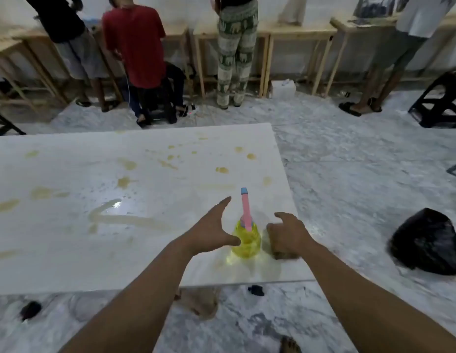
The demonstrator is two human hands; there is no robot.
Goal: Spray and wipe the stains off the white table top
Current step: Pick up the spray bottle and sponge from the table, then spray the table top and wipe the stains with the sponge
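A yellow spray bottle (246,239) with a pink and blue spray head stands upright on the white table top (68,225), close to the table's near right corner. The left hand (212,231) reaches in from the bottle's left, fingers straight and spread wide, with the thumb tip at or just short of the bottle's side; contact cannot be told. The right hand (285,234) is just right of the bottle, its fingers loosely curled, resting on or over a brownish rag (281,255) that peeks out beneath it; whether it grips the rag cannot be told. Yellow-brown stains (125,181) are scattered across the table top beyond and left of the bottle. A long smear (135,220) lies left of the bottle, near a bright wet glare. On the floor to the bottle's right lies a black bag (425,242).
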